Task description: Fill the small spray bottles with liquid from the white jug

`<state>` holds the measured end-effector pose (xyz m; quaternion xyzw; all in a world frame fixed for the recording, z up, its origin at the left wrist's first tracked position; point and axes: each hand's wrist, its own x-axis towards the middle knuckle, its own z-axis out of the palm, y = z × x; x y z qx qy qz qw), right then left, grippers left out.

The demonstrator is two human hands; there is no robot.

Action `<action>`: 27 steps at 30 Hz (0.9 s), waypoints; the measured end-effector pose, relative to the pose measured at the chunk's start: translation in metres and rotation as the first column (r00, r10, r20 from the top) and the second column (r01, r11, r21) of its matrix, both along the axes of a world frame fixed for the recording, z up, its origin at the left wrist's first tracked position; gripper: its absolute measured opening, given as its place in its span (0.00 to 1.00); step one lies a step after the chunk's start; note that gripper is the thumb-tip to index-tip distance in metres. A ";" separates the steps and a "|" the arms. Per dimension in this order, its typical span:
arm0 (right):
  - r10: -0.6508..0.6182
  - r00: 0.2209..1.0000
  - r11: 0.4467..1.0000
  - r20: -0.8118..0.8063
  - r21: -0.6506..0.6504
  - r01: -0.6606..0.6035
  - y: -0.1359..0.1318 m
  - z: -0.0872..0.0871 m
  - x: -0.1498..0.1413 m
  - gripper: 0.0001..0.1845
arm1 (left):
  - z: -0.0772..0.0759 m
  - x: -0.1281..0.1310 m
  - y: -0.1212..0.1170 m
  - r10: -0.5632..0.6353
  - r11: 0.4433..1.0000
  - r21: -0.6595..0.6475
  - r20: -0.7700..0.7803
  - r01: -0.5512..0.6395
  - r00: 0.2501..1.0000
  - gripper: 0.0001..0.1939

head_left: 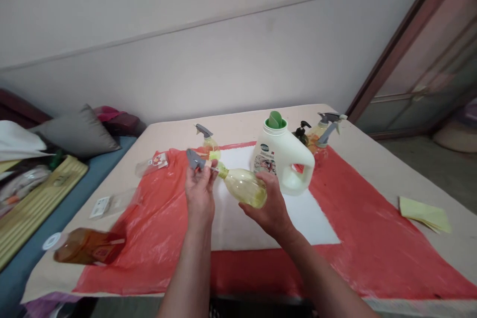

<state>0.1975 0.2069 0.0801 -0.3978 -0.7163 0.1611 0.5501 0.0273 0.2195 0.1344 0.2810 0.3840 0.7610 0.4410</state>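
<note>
My left hand (200, 186) is closed on a grey spray head (195, 159), its thin tube running into the neck of a clear yellowish spray bottle (242, 185). My right hand (274, 203) wraps round the bottom of that bottle, which is tilted nearly on its side with the neck to the left. The bottle looks see-through; whether liquid is in it I cannot tell. Just behind my right hand stands a large pale detergent jug (285, 159) with a green piece (275, 119) in its open mouth. Another spray bottle (210, 143) with a grey head stands behind my left hand.
White sheet (246, 236) lies on red plastic (156, 238) over the table. A brown-liquid bottle (85, 246) lies front left, near clear packages (115, 202). Several spray and pump bottles (320, 144) stand back right. Folded yellow cloths (425, 212) lie at the right edge.
</note>
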 end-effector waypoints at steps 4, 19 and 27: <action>0.004 1.000 1.000 -0.009 -0.030 -0.004 -0.002 0.000 -0.002 0.40 | 0.005 -0.006 -0.002 0.021 0.999 0.045 -0.097 -0.017 0.995 0.22; -0.039 0.999 0.998 -0.026 0.041 0.040 -0.005 0.002 -0.002 0.42 | 0.005 0.009 -0.011 -0.180 0.983 -0.023 -0.025 0.180 0.983 0.19; -0.052 0.999 0.997 -0.017 0.059 0.053 -0.006 0.002 -0.004 0.43 | 0.000 0.004 -0.010 -0.197 0.979 -0.060 -0.058 0.194 0.979 0.15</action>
